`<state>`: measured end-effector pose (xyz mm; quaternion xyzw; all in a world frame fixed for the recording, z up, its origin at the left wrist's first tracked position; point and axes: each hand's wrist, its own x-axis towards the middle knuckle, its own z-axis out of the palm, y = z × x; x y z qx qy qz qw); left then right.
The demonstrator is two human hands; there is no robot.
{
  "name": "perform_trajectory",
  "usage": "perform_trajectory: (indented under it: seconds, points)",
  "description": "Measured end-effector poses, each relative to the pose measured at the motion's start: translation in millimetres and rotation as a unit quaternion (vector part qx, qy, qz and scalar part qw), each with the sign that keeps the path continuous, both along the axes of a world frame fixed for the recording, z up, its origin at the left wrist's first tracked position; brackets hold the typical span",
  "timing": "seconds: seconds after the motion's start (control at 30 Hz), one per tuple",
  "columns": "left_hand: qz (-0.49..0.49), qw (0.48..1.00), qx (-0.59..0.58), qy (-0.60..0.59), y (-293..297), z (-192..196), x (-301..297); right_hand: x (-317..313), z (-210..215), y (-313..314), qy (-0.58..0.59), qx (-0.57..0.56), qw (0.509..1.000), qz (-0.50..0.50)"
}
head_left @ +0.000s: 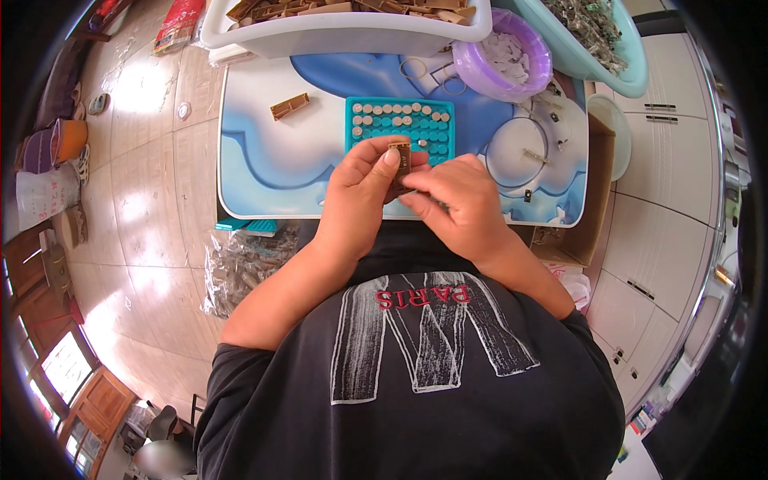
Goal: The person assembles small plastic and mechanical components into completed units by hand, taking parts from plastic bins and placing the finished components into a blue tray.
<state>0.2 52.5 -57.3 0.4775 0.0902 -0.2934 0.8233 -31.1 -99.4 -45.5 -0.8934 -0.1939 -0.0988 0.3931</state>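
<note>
My left hand (358, 192) grips a small brown plastic piece (400, 156) upright between thumb and fingers, just above the near edge of the small table (264, 152). My right hand (456, 204) pinches at the same piece from the right, fingertips touching it. Right behind the hands lies a teal tray (436, 128) whose round wells hold several small pale discs in its top rows. Another brown piece (290, 106) lies alone on the table to the left.
A white tub (344, 32) of brown pieces stands at the table's far edge, beside a purple bowl (472, 68) of white bits and a teal basin (576, 56) of metal parts. A cardboard box (596, 200) is at the right, a clear bag (240, 268) on the floor at left.
</note>
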Motion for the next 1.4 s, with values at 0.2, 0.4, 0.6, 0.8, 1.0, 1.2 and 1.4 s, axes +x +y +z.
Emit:
perform_trajectory:
  seconds: [0.2, 0.4, 0.6, 0.8, 1.0, 1.2, 1.4]
  points:
    - [-0.041, 0.999, -0.016, 0.006, 2, -4, -4, 17, 0, -7, -0.067, -0.024, 0.994, -0.079]
    - [-0.12, 0.991, 0.028, 0.058, 12, 6, -1, 18, -6, -14, 0.007, -0.015, 0.999, -0.046]
    - [-0.038, 0.993, -0.009, 0.108, 20, -14, 3, 32, -25, -27, 0.014, -0.003, 0.99, -0.141]
    - [-0.028, 0.993, -0.03, 0.108, 25, -16, 6, 35, -29, -21, -0.054, -0.101, 0.988, -0.102]
    - [-0.023, 0.994, -0.042, 0.098, 24, -15, 7, 37, -30, -20, -0.046, -0.157, 0.983, -0.078]
    - [-0.012, 0.994, -0.055, 0.097, 25, -15, 7, 36, -14, -2, -0.076, -0.046, 0.994, -0.061]
    - [-0.02, 0.995, -0.066, 0.076, 25, -19, 7, 35, -14, 12, -0.116, -0.066, 0.991, -0.026]
